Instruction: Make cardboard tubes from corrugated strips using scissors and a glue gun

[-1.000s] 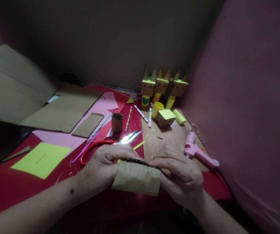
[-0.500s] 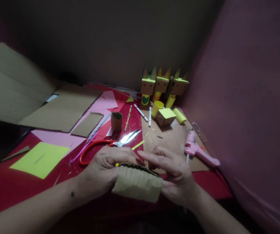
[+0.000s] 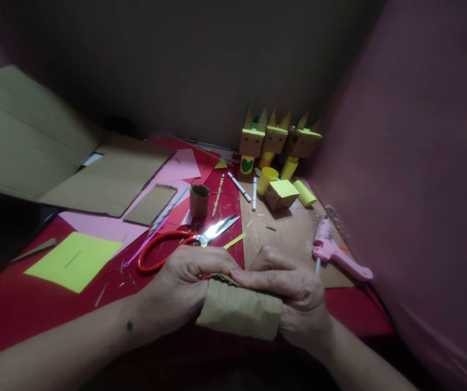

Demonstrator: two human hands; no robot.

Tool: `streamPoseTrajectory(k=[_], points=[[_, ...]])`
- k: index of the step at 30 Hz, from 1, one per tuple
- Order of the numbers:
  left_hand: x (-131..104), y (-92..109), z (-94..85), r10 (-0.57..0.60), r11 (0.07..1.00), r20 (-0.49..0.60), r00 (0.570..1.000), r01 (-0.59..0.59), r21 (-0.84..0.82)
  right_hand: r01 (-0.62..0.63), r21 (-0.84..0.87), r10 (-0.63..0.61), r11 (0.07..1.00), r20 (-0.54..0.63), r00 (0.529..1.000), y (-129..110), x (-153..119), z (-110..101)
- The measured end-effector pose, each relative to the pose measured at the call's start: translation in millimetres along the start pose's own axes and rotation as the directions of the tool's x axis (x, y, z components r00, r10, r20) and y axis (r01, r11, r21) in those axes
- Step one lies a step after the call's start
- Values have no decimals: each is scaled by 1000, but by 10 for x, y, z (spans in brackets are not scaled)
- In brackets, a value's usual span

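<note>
L hand [image 3: 187, 274] is closed on the left end of a cardboard strip [image 3: 239, 315], fingers over the far side; R hand [image 3: 294, 290] grips the right end, w/ a finger laid along the top edge & its tip close to the L fingers. The strip is held up between both hands at the near side of the table, just this side of the scissors [image 3: 203, 238], its creased tan face toward the camera & the corrugated edge partly showing on top. Handling, my guess: v. light, dry, not slippery; semi-stiff along the flutes but soft across them b/c the face is already rippled, so it prob. bends easily one way & kinks if forced the other. Not brittle, tho the thin liner could tear or crush under a hard pinch. Best hold is prob. at the two short ends, w/ flat fingers supporting the back & light pressure spread along the top edge rather than on one spot. The cardboard tube [image 3: 199, 201] standing beyond the scissors looks like similar stock, so prob. similar feel. Hidden backside: can't tell its condition.
</note>
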State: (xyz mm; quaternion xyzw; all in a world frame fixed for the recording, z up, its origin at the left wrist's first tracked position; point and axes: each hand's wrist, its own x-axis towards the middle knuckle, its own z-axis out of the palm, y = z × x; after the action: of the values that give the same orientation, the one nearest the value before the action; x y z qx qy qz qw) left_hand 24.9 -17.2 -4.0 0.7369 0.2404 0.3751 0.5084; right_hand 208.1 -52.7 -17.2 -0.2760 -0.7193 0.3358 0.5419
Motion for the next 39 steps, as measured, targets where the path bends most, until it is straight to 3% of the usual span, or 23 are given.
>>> streamPoseTrajectory(k=[4,8,13,21,25,30,39], points=[[-5,-24,2,28,999,-48,998,-27,23,16,0,-16,1000,-19,1000,-10,-1,6],[-12,5,-26,130,989,-82,988,-123,86,8,-39,-8,999,-12,1000,-41,3,-7],[-18,69,-67,202,958,-102,974,-175,226,-3,-67,0,998,-36,999,-48,-12,-67],[-18,64,-86,229,950,-76,970,-206,236,-153,-28,151,988,-50,987,-2,-1,-98],[-28,44,-78,205,958,-66,976,-187,216,-195,35,197,980,-44,979,9,3,-104],[-13,16,-34,35,997,-94,995,-28,74,-170,14,171,985,-60,983,13,6,-92],[-3,44,-37,94,995,-117,989,-89,48,-41,-72,39,997,-38,999,11,15,-89]])
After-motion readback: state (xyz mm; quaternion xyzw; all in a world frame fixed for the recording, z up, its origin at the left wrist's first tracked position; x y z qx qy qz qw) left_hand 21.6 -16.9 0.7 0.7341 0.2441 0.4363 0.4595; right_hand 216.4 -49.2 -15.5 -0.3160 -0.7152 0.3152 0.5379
